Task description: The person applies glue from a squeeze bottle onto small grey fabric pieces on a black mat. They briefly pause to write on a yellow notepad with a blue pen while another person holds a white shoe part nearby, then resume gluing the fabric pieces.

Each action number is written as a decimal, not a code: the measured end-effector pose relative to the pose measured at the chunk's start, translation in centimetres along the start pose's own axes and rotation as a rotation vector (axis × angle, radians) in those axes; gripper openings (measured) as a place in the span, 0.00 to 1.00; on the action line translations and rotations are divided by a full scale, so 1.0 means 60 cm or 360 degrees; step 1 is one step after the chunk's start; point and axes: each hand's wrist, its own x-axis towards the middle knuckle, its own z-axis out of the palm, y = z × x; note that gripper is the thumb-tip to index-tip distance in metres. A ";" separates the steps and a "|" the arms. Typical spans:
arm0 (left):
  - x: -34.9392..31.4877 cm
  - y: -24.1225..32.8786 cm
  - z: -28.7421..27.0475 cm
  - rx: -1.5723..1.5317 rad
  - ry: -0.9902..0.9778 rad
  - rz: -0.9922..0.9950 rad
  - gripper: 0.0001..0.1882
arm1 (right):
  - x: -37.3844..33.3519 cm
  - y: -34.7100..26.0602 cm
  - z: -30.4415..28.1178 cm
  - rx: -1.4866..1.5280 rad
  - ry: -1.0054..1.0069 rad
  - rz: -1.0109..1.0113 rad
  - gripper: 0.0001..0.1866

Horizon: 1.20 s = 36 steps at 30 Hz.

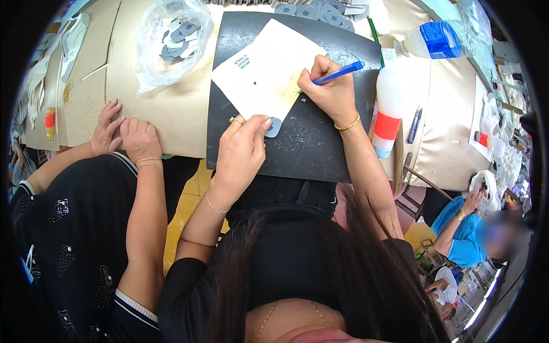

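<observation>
Blue pen is being gripped in the right hand, long axis slanting down-left toward the white paper; grey piece, lying below-left, is being pinched by the nearer left hand.

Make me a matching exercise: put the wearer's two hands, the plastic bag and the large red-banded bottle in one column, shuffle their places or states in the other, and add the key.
Column 1
1. The wearer's left hand
2. The wearer's right hand
3. Plastic bag
4. Large red-banded bottle

Column 2
A. Contains grey and white pieces
B. At the right edge of the black board
C. Grips a blue pen
D. Has its fingertips at a small grey piece

Right pairs: 1-D, 2-C, 3-A, 4-B
</observation>
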 end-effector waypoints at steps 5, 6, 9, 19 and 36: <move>0.000 -0.001 0.000 0.0001 0.0000 0.0012 0.10 | 0.002 0.002 0.003 0.0040 0.0090 0.0052 0.18; 0.000 -0.002 0.000 -0.0002 0.0000 0.0018 0.10 | 0.002 0.001 0.004 0.0076 0.0119 0.0069 0.18; 0.002 0.000 0.000 -0.0003 0.0031 0.0064 0.10 | 0.005 -0.005 0.007 0.0069 0.0115 0.0037 0.18; 0.002 -0.001 0.001 0.0038 0.0020 0.0048 0.10 | 0.002 -0.001 0.001 0.0065 0.0044 0.0063 0.19; 0.000 0.001 -0.003 -0.0036 0.0001 0.0016 0.11 | 0.003 0.008 0.002 0.0387 0.0358 0.0138 0.14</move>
